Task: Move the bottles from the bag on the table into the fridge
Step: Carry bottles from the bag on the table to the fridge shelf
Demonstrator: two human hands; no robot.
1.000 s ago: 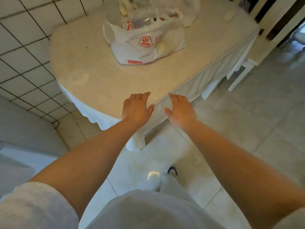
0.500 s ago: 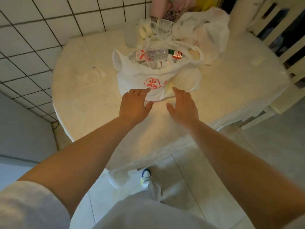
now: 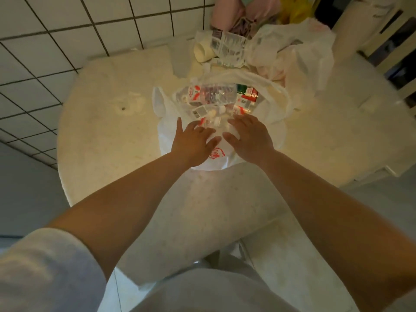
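The opening step, reaching into the bag, is judged to be in hand: the left hand [image 3: 193, 143] and right hand [image 3: 249, 137] are laid with fingers straight and nothing gripped on the near rim of the white plastic carrier bag with a red logo [image 3: 216, 154] on the round cream bench [image 3: 101, 140]. Beyond them, clear plastic bottles with red-and-white labels [image 3: 211, 95] are seen lying inside the bag. Next, the rim would need parting and one bottle grasping.

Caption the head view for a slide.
Both hands reach into the bag of bottles on the table.
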